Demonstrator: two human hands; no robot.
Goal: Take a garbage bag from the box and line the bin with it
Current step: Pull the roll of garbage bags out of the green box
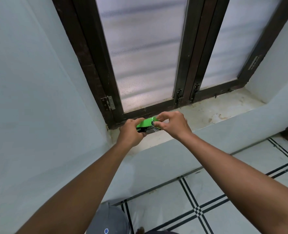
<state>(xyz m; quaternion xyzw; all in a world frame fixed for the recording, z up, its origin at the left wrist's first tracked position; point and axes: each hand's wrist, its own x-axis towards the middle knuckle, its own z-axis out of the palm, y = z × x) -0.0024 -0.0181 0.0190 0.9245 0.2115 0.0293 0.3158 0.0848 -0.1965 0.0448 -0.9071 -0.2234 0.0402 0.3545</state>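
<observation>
A small green and black garbage bag box point(145, 125) is held just above the window sill point(207, 114) at its left end. My left hand point(131, 131) grips the box's left end. My right hand point(172, 124) pinches at the box's right end with thumb and fingers; whether it holds a flap or a bag I cannot tell. A grey bin point(108, 220) with a small blue sticker stands on the floor below my left forearm, and only its top shows at the bottom edge.
A dark-framed window with frosted panes point(145, 53) rises behind the sill. Pale walls flank it on both sides. The floor point(224, 191) has light tiles with black stripe lines. Part of a foot shows at the bottom edge beside the bin.
</observation>
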